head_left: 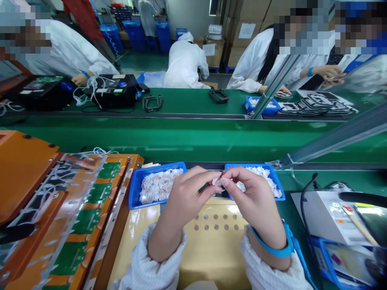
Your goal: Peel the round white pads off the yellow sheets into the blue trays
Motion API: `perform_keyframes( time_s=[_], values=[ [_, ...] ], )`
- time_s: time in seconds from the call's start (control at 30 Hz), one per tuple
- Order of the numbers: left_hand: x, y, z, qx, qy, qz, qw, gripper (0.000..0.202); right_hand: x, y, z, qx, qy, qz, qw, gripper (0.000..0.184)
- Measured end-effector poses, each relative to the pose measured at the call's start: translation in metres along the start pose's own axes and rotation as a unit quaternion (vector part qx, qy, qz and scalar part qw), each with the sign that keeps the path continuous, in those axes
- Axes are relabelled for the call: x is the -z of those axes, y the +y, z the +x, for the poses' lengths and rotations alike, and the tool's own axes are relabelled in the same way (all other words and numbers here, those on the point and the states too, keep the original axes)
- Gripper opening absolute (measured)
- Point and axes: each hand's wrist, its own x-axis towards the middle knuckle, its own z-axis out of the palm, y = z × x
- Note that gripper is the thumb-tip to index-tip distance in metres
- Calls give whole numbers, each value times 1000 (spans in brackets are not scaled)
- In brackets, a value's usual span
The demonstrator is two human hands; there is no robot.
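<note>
My left hand (184, 197) and my right hand (254, 197) meet above a yellow perforated plate (211, 237). Both pinch one small white part (217, 181) between their fingertips. To the left stands a blue tray (134, 193) packed with several round white and tan parts. Behind my right hand a second blue tray (279, 189) holds a loose heap of white parts. A blue band circles my right wrist.
An orange fixture (60, 217) with green circuit boards and white wires lies at the left. A white device (329, 217) with cables sits at the right. Beyond the green conveyor (193, 137), other people in white coats handle black frames (314, 105) and black test boxes (111, 90).
</note>
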Motion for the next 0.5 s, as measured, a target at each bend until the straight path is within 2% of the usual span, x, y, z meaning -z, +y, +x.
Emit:
perform_keyframes(
  time_s=[0.5],
  values=[
    [0, 0, 0, 8, -6, 5, 1000, 18, -2, 0, 3, -3, 4, -4, 1000, 14]
  ],
)
